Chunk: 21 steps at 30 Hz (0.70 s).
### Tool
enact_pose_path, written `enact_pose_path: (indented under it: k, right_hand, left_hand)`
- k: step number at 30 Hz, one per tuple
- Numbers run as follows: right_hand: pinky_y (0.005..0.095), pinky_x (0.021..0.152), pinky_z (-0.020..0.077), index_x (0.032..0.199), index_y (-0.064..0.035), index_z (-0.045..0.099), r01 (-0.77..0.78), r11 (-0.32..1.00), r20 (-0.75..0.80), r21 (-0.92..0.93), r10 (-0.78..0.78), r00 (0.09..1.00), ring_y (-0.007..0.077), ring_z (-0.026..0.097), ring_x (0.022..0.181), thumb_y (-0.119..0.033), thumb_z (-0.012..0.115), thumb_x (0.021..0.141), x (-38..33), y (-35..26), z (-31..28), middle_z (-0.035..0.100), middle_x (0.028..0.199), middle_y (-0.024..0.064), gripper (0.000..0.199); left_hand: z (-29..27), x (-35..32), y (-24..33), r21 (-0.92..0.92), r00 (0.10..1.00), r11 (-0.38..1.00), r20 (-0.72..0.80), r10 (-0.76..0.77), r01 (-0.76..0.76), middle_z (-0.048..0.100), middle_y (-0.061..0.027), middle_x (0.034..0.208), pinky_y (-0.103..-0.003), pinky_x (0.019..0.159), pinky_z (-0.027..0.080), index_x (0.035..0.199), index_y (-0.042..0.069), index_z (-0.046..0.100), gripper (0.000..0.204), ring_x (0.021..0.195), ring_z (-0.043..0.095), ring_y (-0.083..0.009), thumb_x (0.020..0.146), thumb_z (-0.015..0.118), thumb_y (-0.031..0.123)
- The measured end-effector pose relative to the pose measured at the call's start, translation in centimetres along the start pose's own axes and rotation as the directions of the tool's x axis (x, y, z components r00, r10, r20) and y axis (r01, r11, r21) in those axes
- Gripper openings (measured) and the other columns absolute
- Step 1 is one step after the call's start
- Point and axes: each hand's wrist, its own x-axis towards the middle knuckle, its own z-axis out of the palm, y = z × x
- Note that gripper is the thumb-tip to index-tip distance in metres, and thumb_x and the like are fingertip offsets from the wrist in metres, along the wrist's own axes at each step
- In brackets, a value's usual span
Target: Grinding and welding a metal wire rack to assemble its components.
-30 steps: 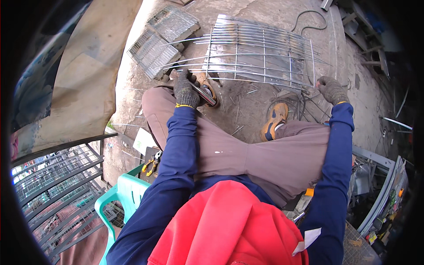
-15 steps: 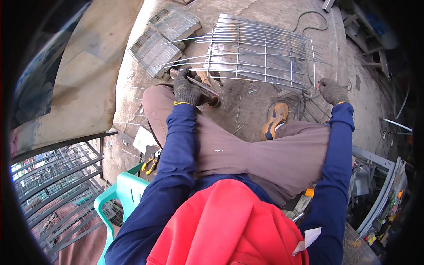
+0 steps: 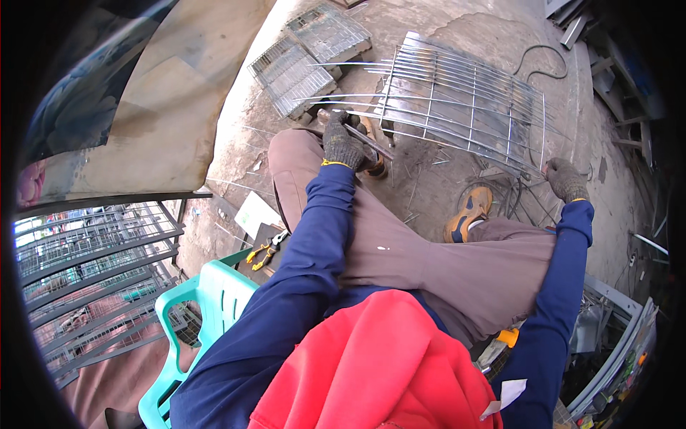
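Note:
My left hand (image 3: 344, 141), in a dark knitted glove, is closed around a short metal bar (image 3: 374, 144). The bar slants down to the right, and its blunt brownish end pokes out left of the fist. My gloved right hand (image 3: 567, 180) is closed at the near right corner of a wire grid (image 3: 471, 107). Its fingertips pinch something at the end of the wires, mostly hidden. The grid consists of long thin rods crossed by several shorter ones. It lies over a grey metal sheet (image 3: 409, 43), its loose rod ends jutting out left.
Two wire-mesh blocks (image 3: 293, 75) lie left of the grid. Yellow-handled pliers (image 3: 264, 252) rest near a green plastic chair (image 3: 221, 293). Cables (image 3: 511, 193) and cut wire pieces litter the floor by my shoe (image 3: 468, 213). A metal rack (image 3: 100, 264) stands at left.
The whole view has shifted, so the scene sits farther right and a little lower. Both hands keep about the same place relative to the grid, the left one still around the bar.

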Motion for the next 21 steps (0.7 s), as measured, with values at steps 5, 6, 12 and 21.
enact_pose_path:
  k: [5,6,12,21]
  right_hand:
    - [0.0434,0.091,0.0459,0.103,-0.0052,0.066,0.009,1.000,-0.007,-0.022,-0.009,1.000,0.0375,0.059,0.106,-0.032,0.062,0.087,0.4,0.5,0.2,0.063,0.109,0.0214,0.031]
    - [0.0434,0.091,0.0459,0.103,-0.0051,0.065,0.029,0.998,-0.017,-0.051,-0.030,0.999,0.0375,0.059,0.106,-0.032,0.062,0.087,0.5,0.4,0.2,0.064,0.109,0.0212,0.032]
    - [0.0430,0.092,0.0457,0.103,-0.0059,0.065,0.050,0.997,-0.009,-0.056,-0.051,0.999,0.0369,0.059,0.108,-0.033,0.062,0.088,0.4,0.5,0.3,0.063,0.111,0.0201,0.032]
    - [0.0438,0.090,0.0466,0.106,-0.0045,0.065,0.041,0.997,-0.010,-0.058,-0.041,0.999,0.0383,0.060,0.106,-0.032,0.059,0.088,0.4,0.2,0.2,0.064,0.109,0.0223,0.033]
  left_hand:
    - [-0.2,0.1,0.2,0.000,1.000,1.000,0.010,-0.007,0.007,0.059,-0.0016,0.074,-0.029,0.060,0.048,0.084,0.014,0.061,0.010,0.062,0.054,-0.0169,0.086,0.063,0.024]
    - [-0.3,0.3,0.3,-0.006,0.999,1.000,0.018,-0.028,0.028,0.059,-0.0017,0.074,-0.028,0.059,0.048,0.086,0.014,0.061,0.010,0.063,0.054,-0.0165,0.086,0.064,0.024]
    - [-0.1,-0.1,0.1,0.039,0.993,0.997,0.099,0.057,-0.061,0.060,-0.0030,0.077,-0.026,0.060,0.049,0.087,0.011,0.063,0.009,0.065,0.056,-0.0158,0.086,0.065,0.019]
    - [0.5,-0.5,0.3,-0.079,0.998,0.996,0.043,0.034,-0.031,0.056,-0.0024,0.073,-0.025,0.060,0.050,0.081,0.009,0.059,0.011,0.063,0.055,-0.0158,0.085,0.064,0.018]
